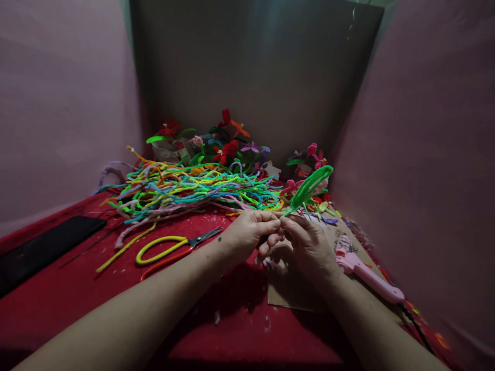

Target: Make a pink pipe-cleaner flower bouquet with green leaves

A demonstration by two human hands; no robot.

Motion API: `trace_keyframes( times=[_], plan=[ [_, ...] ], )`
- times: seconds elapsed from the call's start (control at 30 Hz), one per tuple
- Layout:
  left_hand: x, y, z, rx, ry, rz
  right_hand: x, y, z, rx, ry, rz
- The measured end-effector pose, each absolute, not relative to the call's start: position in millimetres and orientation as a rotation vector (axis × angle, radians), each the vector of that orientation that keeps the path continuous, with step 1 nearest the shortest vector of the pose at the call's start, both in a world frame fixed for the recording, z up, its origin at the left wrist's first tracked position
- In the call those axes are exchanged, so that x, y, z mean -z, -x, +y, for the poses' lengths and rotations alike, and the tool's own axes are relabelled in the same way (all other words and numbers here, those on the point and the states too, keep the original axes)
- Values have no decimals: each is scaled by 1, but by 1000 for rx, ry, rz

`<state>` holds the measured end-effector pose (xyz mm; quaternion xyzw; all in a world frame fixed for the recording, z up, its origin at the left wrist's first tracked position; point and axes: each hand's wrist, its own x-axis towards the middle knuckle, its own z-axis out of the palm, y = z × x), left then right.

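Note:
My left hand (250, 233) and my right hand (307, 242) meet at the middle of the red cloth, both pinched on the base of a green pipe-cleaner leaf (310, 186) that rises up and to the right from my fingers. The fingers of both hands are curled closed around its stem. Just behind my hands lies a big tangle of coloured pipe cleaners (189, 191). Scissors with yellow and orange handles (170, 248) lie to the left of my left hand, blades toward it.
A pink glue gun (365, 272) lies on a piece of cardboard (288, 291) to the right. Finished pipe-cleaner flowers (228, 147) stand at the back against a grey board. A black flat object (42, 247) lies far left. Pink walls close both sides.

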<state>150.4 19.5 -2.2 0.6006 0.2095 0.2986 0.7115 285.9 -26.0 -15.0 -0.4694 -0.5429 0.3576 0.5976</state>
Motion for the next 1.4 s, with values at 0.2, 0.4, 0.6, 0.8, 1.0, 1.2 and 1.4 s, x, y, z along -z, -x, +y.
trace_keyframes(
  times=[0.2, 0.4, 0.6, 0.8, 1.0, 1.2, 1.4],
  plan=[
    [-11, -143, 29, -721, -1763, 737, 4, -283, -30, -607, 1214, -1390],
    [-27, -136, 31, -1115, -1609, 679, 8, -272, -34, -894, 1128, -1331],
    [-28, -139, 21, -1152, -1480, 508, 17, -264, -41, -1198, 1082, -1348],
    [-29, -137, 21, -1106, -1569, 567, 18, -265, -41, -1249, 1093, -1331],
    [-30, -129, 29, -1189, -1721, 433, 12, -262, -41, -1430, 1062, -1117],
    [-27, -126, 31, -1216, -1768, 376, 12, -261, -43, -1497, 938, -1092],
    [-30, -123, 29, -1122, -1718, 256, 10, -261, -45, -1503, 898, -1169]
  ],
)
